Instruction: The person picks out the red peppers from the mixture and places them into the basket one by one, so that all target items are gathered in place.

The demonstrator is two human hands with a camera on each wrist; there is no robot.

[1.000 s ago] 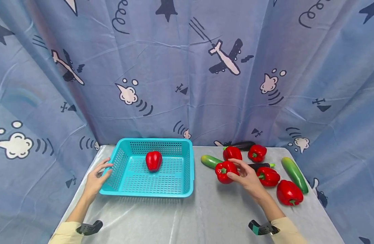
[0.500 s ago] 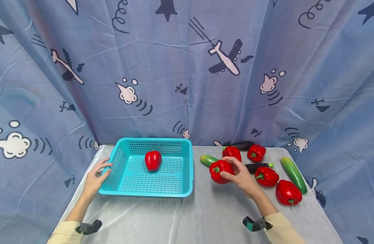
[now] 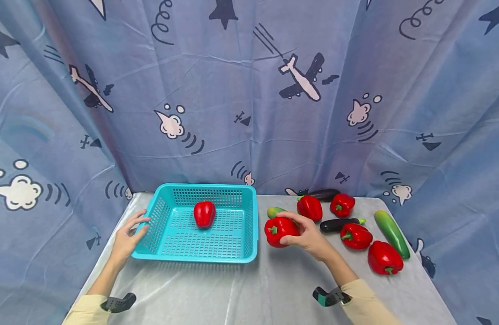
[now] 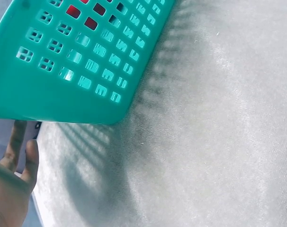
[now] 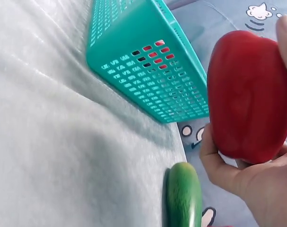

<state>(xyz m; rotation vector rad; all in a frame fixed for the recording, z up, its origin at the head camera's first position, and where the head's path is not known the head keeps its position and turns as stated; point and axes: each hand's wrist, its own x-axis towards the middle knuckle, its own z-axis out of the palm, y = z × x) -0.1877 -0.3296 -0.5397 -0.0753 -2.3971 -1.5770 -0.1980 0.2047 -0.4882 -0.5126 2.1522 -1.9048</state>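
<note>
Pale tabletop (image 3: 249, 293) below, the right hand (image 3: 311, 237) grips a red pepper (image 3: 277, 232) between thumb and fingers.

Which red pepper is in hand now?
The pepper gripped by the right hand, just right of the basket; one other lies inside it, the rest on the table.

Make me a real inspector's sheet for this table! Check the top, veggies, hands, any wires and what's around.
Surface: pale gray table, with wrinkles.
Job's things: perforated turquoise basket with one red bell pepper inside; held bell pepper right of it.
Clutter: four loose bell peppers, two eggplants, two cucumbers, all right of the basket.
Hands: left hand at the basket's left rim; right hand grips a pepper.
Cables: nothing seen.
Surroundings: blue curtain with airplane prints.
</note>
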